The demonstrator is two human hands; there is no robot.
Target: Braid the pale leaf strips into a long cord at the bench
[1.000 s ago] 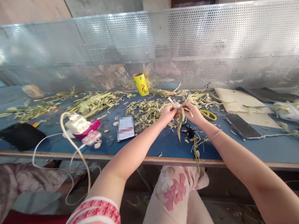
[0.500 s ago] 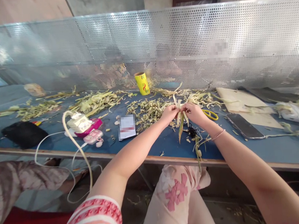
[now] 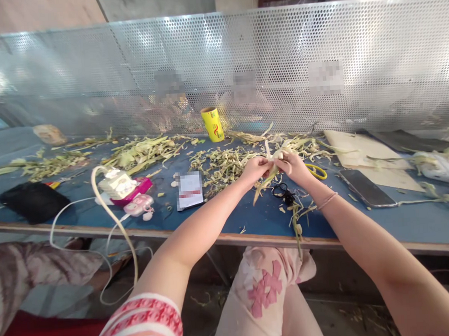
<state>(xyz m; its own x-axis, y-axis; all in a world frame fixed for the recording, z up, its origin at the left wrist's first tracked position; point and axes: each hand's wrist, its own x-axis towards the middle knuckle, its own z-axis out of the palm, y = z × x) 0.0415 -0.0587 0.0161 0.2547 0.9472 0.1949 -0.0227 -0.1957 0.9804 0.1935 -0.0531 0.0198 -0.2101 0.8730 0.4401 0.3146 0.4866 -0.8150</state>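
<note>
Pale green leaf strips (image 3: 262,187) are held between both hands over the blue table, one end pointing down and left, another strip standing up. My left hand (image 3: 256,169) pinches them from the left, fingers closed. From the right, my right hand (image 3: 290,166) grips the same strips, its fingertips touching or nearly touching those of my left hand. Small parts of the strips are hidden by the fingers. Behind the hands lies a loose heap of shredded leaf strips (image 3: 226,168). Black cords (image 3: 286,194) lie just below my right hand.
A yellow roll (image 3: 212,124) stands near the perforated metal screen (image 3: 285,47). Left are a power adapter (image 3: 118,183) with cables, a black pouch (image 3: 34,201) and a card (image 3: 190,190). Right are a phone (image 3: 367,187), cardboard (image 3: 355,155) and a yellow ring (image 3: 316,171). A person's leg shows lower left.
The held strips have tilted, their lower end swinging to the left. My right hand has turned slightly, and both hands still hold the strips close together.
</note>
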